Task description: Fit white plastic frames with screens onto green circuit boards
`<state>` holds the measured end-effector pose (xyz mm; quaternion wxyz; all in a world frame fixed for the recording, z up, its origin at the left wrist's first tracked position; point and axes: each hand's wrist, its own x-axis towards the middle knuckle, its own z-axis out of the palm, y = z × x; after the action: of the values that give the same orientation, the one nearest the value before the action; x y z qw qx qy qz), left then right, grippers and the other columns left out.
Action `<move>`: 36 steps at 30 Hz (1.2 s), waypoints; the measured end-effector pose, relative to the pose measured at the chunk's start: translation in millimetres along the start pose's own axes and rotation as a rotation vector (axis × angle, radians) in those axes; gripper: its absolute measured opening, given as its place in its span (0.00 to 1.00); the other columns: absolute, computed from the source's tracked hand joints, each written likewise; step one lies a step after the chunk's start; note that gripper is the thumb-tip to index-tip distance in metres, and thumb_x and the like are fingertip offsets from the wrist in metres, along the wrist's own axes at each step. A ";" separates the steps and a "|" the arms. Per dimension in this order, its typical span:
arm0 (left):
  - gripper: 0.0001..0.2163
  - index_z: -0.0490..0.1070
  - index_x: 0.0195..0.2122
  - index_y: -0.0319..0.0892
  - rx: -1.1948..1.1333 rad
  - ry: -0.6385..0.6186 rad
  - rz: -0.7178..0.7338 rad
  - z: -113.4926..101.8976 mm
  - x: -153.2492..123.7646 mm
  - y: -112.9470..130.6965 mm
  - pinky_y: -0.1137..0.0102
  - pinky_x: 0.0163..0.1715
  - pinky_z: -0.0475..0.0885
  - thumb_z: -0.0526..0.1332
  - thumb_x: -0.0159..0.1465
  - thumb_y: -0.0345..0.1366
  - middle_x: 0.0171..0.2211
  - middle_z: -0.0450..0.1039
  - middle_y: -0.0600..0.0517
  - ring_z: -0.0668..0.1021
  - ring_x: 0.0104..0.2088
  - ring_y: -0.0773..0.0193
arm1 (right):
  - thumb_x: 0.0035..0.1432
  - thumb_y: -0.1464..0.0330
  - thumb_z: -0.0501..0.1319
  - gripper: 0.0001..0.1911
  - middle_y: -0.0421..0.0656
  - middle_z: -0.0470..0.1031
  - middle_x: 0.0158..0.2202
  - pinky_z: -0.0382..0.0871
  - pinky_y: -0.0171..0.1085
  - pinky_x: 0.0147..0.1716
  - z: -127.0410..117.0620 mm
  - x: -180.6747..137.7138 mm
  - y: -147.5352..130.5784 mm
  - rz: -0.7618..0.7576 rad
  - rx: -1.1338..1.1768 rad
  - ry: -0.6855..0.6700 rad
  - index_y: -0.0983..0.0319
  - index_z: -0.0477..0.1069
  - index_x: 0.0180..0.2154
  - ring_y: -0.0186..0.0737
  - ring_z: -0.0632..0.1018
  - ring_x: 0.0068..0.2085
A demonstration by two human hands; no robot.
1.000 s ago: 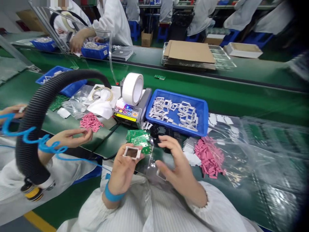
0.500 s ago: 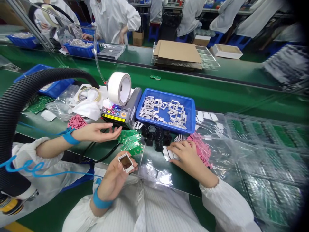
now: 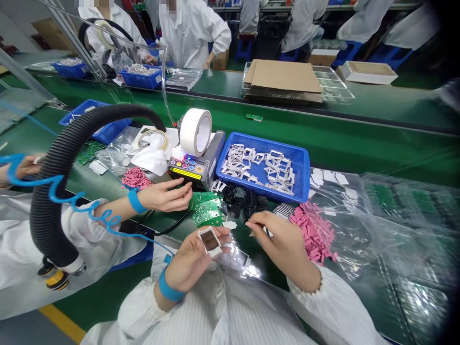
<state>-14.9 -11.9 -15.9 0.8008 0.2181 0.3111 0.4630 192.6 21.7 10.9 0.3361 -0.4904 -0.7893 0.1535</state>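
My left hand (image 3: 192,256) is closed round a small white square frame (image 3: 210,241), held up near my chest. My right hand (image 3: 283,242) hovers above the bench edge with thumb and fingertips pinched together; what they grip is too small to name. A small white pad (image 3: 230,224) lies on the bench between the two hands. Green circuit boards (image 3: 206,211) and black finned parts (image 3: 244,201) sit just beyond. A pile of pink strips (image 3: 314,232) lies to the right of my right hand.
A blue tray (image 3: 302,165) holds several white frames. A tape dispenser with a white roll (image 3: 196,132) stands left of it. A neighbour's hand (image 3: 168,195) reaches in from the left beside the boards. A black corrugated hose (image 3: 61,158) arches at left. Clear bags (image 3: 395,215) cover the right.
My right hand has lifted off the white pads on the bench and come back toward my left hand, fingers now pinched. The neighbour's hand has shifted slightly right.
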 end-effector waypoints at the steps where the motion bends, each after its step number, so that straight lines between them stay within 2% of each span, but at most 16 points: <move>1: 0.19 0.75 0.41 0.42 -0.013 0.014 0.022 -2.6 -0.4 1.5 0.57 0.48 0.67 0.64 0.54 0.49 0.45 0.74 0.44 0.74 0.46 0.53 | 0.63 0.70 0.54 0.07 0.39 0.74 0.27 0.69 0.32 0.27 2.1 0.2 -0.5 -0.008 -0.030 0.009 0.60 0.68 0.32 0.33 0.76 0.27; 4: 0.17 0.75 0.40 0.42 -0.041 0.062 0.072 -12.9 -3.3 6.8 0.60 0.46 0.69 0.64 0.55 0.48 0.38 0.75 0.48 0.75 0.40 0.59 | 0.63 0.70 0.53 0.08 0.41 0.74 0.29 0.70 0.34 0.30 10.3 -5.8 5.9 -0.024 -0.118 -0.109 0.62 0.68 0.33 0.35 0.76 0.30; 8: 0.16 0.74 0.40 0.43 -0.056 0.104 0.115 -20.8 -5.0 12.4 0.63 0.43 0.70 0.65 0.55 0.47 0.34 0.74 0.51 0.74 0.37 0.62 | 0.62 0.71 0.54 0.07 0.44 0.75 0.38 0.72 0.37 0.35 33.2 -13.1 10.1 -0.069 -0.191 -0.314 0.62 0.69 0.40 0.39 0.77 0.37; 11: 0.16 0.74 0.39 0.43 -0.059 0.113 0.124 -19.6 -3.1 14.0 0.63 0.42 0.70 0.66 0.53 0.46 0.34 0.74 0.51 0.74 0.37 0.63 | 0.59 0.71 0.58 0.11 0.47 0.74 0.42 0.73 0.39 0.33 55.8 -8.7 4.3 -0.032 -0.248 -0.367 0.64 0.68 0.45 0.42 0.78 0.37; 15: 0.15 0.74 0.40 0.42 -0.067 0.104 0.120 -18.6 -2.5 13.1 0.64 0.42 0.70 0.65 0.55 0.45 0.34 0.74 0.50 0.73 0.37 0.63 | 0.57 0.75 0.58 0.07 0.49 0.73 0.38 0.71 0.37 0.29 75.8 0.9 0.4 0.029 -0.305 -0.392 0.65 0.69 0.39 0.44 0.78 0.35; 18: 0.15 0.74 0.40 0.41 -0.084 0.107 0.121 -23.0 -4.6 10.6 0.64 0.42 0.70 0.65 0.56 0.44 0.34 0.73 0.50 0.73 0.36 0.63 | 0.58 0.77 0.56 0.05 0.47 0.73 0.34 0.69 0.36 0.27 78.0 2.4 5.1 0.059 -0.278 -0.385 0.65 0.69 0.36 0.42 0.77 0.32; 21: 0.14 0.74 0.40 0.42 -0.096 0.115 0.109 -27.5 -7.0 8.4 0.64 0.41 0.70 0.65 0.56 0.44 0.34 0.73 0.50 0.74 0.36 0.63 | 0.58 0.77 0.55 0.05 0.42 0.72 0.30 0.68 0.33 0.25 70.3 1.8 9.3 0.052 -0.165 -0.377 0.63 0.68 0.34 0.37 0.76 0.28; 24: 0.15 0.75 0.39 0.41 -0.082 0.105 0.075 -25.8 -9.4 8.2 0.63 0.43 0.70 0.66 0.54 0.44 0.39 0.74 0.47 0.74 0.40 0.60 | 0.58 0.78 0.54 0.07 0.40 0.73 0.32 0.70 0.30 0.30 54.4 4.3 4.2 0.005 -0.013 -0.349 0.61 0.67 0.33 0.34 0.76 0.33; 27: 0.18 0.76 0.40 0.38 -0.054 0.042 0.021 -18.3 -12.3 9.6 0.62 0.45 0.69 0.68 0.52 0.44 0.44 0.74 0.44 0.74 0.44 0.57 | 0.59 0.75 0.55 0.06 0.42 0.74 0.37 0.71 0.31 0.36 37.7 9.4 -9.6 -0.026 0.284 -0.266 0.60 0.68 0.33 0.34 0.77 0.38; 30: 0.18 0.76 0.38 0.36 -0.106 -0.075 -0.034 -12.7 -15.2 10.1 0.62 0.46 0.69 0.69 0.50 0.43 0.42 0.75 0.43 0.75 0.42 0.58 | 0.59 0.68 0.59 0.03 0.44 0.74 0.39 0.72 0.34 0.39 29.6 12.8 -23.4 -0.078 0.633 -0.223 0.60 0.71 0.37 0.36 0.77 0.40; 32: 0.16 0.77 0.35 0.36 -0.195 -0.132 -0.057 -12.7 -17.0 9.0 0.63 0.47 0.69 0.69 0.50 0.43 0.40 0.76 0.45 0.76 0.41 0.59 | 0.60 0.69 0.58 0.04 0.43 0.74 0.39 0.72 0.33 0.39 29.6 13.4 -29.7 -0.096 0.697 -0.200 0.59 0.72 0.37 0.34 0.77 0.39; 36: 0.15 0.77 0.33 0.37 -0.332 -0.123 -0.084 -17.2 -20.0 6.0 0.61 0.48 0.71 0.69 0.50 0.43 0.35 0.78 0.48 0.77 0.42 0.59 | 0.60 0.74 0.57 0.07 0.42 0.76 0.38 0.72 0.32 0.39 33.3 15.4 -37.0 -0.072 0.688 -0.207 0.60 0.72 0.35 0.33 0.77 0.39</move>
<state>-38.1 -25.5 -18.4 0.8620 0.0977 0.1896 0.4599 140.6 20.6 13.7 0.4049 -0.3025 -0.7380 0.4471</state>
